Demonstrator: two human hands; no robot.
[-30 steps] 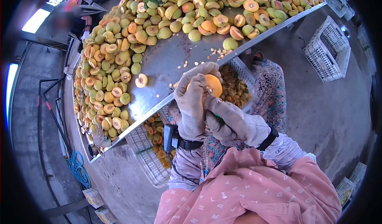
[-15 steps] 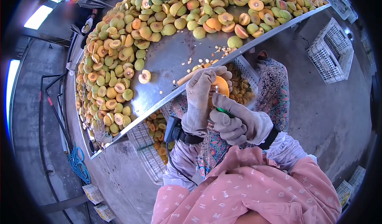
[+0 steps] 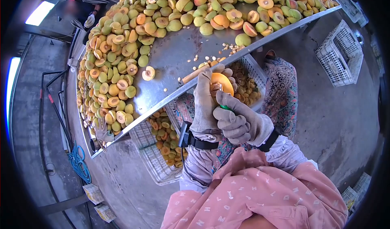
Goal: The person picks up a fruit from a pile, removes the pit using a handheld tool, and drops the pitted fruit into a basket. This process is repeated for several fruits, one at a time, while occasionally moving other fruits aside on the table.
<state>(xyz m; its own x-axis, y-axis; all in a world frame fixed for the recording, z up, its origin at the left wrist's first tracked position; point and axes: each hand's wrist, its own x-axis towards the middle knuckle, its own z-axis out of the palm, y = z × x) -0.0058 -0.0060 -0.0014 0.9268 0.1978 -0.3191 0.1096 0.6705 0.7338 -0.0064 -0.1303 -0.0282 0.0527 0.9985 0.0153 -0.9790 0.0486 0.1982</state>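
Note:
My left hand (image 3: 206,103), in a grey glove, is wrapped round a halved orange fruit (image 3: 222,82), its cut side facing up toward me. My right hand (image 3: 241,121), gloved too, grips a green-handled tool (image 3: 225,107) whose metal end touches the middle of the fruit half. Both hands are just past the near edge of the metal table (image 3: 174,62), over a crate (image 3: 256,75) of small brown-yellow pieces. A wooden handle (image 3: 196,74) lies on the table edge beside my left hand.
Halved fruits (image 3: 118,62) are heaped on the table, with loose pits (image 3: 232,47) near its edge. A crate of fruit halves (image 3: 162,170) stands below. A white crate (image 3: 339,54) is on the floor at right. Another person's gloved hand (image 3: 89,21) shows at upper left.
My left hand has turned the fruit half so more of its cut face shows. The tool remains at its middle. The left forearm has shifted right, uncovering more of the lower crate.

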